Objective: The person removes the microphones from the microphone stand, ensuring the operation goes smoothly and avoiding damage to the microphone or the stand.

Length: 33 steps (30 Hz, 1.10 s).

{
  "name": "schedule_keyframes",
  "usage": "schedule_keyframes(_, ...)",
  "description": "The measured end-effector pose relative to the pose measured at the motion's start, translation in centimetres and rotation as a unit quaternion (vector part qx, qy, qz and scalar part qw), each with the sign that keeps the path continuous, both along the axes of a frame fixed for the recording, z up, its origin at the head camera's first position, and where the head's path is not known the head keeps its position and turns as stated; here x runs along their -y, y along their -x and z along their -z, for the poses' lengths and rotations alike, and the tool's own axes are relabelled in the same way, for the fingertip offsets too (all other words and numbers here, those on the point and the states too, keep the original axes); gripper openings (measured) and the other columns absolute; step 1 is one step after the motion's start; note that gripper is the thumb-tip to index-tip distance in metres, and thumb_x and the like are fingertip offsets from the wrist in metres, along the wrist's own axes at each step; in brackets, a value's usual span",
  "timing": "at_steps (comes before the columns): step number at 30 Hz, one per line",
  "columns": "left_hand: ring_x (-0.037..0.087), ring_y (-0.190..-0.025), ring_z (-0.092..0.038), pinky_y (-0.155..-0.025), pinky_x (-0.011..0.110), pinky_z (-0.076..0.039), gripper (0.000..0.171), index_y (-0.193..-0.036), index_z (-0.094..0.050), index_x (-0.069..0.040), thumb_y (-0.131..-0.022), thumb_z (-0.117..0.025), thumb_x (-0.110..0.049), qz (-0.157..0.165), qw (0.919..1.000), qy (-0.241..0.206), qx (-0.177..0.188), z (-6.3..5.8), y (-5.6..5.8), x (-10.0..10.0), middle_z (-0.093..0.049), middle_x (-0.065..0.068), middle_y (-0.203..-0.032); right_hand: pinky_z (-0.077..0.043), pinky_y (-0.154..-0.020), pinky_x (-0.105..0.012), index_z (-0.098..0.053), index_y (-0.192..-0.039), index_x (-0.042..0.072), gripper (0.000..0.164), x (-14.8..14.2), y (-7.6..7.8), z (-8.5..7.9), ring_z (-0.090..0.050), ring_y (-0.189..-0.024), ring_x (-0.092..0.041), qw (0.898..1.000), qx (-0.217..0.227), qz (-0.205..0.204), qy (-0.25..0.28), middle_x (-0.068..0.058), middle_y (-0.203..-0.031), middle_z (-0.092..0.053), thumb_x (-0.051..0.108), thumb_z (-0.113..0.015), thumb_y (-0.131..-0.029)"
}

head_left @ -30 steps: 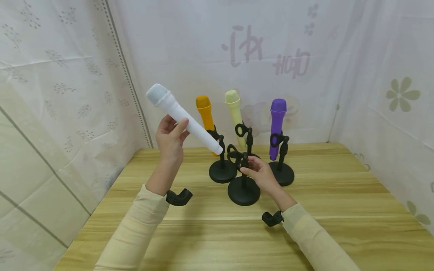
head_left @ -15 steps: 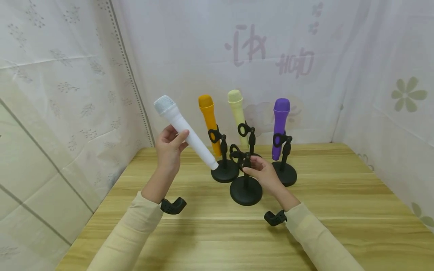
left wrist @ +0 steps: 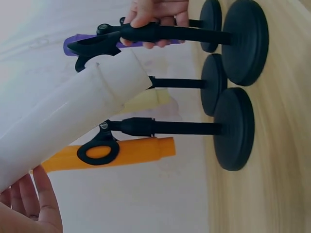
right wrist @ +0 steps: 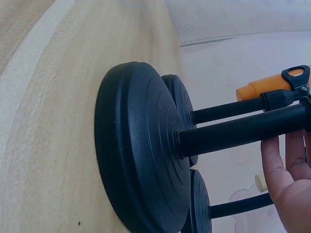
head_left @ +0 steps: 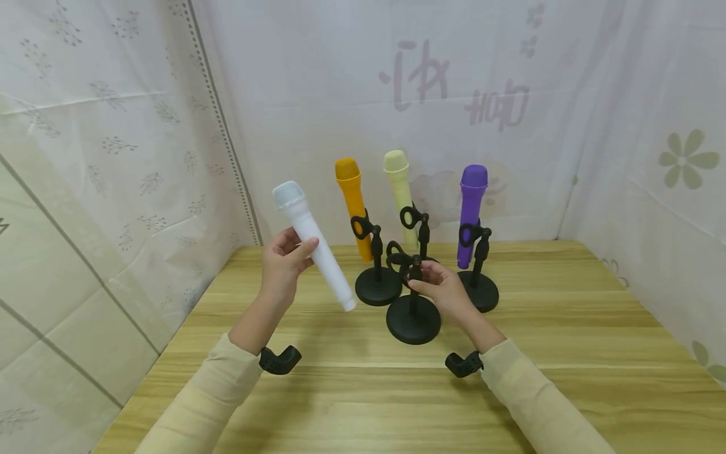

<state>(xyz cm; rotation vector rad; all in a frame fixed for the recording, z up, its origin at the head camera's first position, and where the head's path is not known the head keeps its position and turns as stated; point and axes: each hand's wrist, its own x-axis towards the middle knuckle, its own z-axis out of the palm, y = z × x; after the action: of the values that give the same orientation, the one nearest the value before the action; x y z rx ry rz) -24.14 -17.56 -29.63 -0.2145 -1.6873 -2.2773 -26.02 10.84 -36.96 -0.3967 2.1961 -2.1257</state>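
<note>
My left hand [head_left: 282, 268] grips a white microphone [head_left: 321, 252] by its handle, head up and leaning left. The lower end of this microphone hangs above the table, left of the front stand. With my right hand [head_left: 445, 289] I hold the post of the front black microphone stand [head_left: 413, 320], near its clip. That clip holds no microphone, and the stand's round base rests on the table. In the left wrist view, the white microphone [left wrist: 73, 116] crosses in front of the stands, and my right hand [left wrist: 158, 14] shows round the post.
Behind the front stand, an orange microphone [head_left: 353, 198], a pale yellow microphone [head_left: 399, 183] and a purple microphone [head_left: 471, 195] sit in the clips of three black stands. The wooden table [head_left: 363, 403] ends at a curtain [head_left: 317, 94] at the back.
The white microphone has come down in my left hand and turned more upright, its lower end dropping away from the orange microphone's stand. My right hand keeps holding the front stand.
</note>
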Motion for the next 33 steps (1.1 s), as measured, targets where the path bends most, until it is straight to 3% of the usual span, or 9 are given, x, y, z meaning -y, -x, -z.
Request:
schedule_keyframes(6, 0.018, -0.085, -0.055, -0.067, 0.029, -0.05, 0.043, -0.11, -0.053, -0.002, -0.073, -0.072, -0.012, 0.002, 0.999, 0.033, 0.032, 0.7, -0.5, 0.6, -0.055, 0.007, -0.097, -0.045, -0.083, -0.033, -0.054, -0.113, 0.003, 0.035, -0.2, 0.5, 0.5, -0.055, -0.095, -0.022, 1.0, -0.008, -0.004, 0.004, -0.01, -0.103, -0.058, 0.007, -0.065, -0.08)
schedule_keyframes(16, 0.018, -0.089, -0.054, -0.071, 0.031, -0.05, 0.047, -0.112, -0.051, -0.003, -0.073, -0.073, -0.019, 0.018, 0.9925, 0.082, 0.089, 2.0, -1.3, 2.0, -0.053, 0.007, -0.099, -0.046, -0.082, -0.033, -0.057, -0.112, 0.01, 0.042, -0.5, 1.7, 1.9, -0.055, -0.096, -0.022, 1.0, -0.02, -0.002, -0.009, -0.009, -0.104, -0.059, 0.021, -0.071, -0.074)
schedule_keyframes(33, 0.018, -0.09, -0.054, -0.072, 0.032, -0.049, 0.057, -0.121, -0.044, 0.002, -0.076, -0.07, -0.022, 0.044, 0.9821, 0.129, 0.13, 3.7, -2.3, 3.9, -0.052, 0.008, -0.104, -0.047, -0.08, -0.033, -0.055, -0.113, 0.004, 0.039, -0.7, 1.9, 1.6, -0.057, -0.094, -0.023, 1.0, -0.024, -0.02, 0.001, -0.012, -0.103, -0.059, 0.01, -0.068, -0.077)
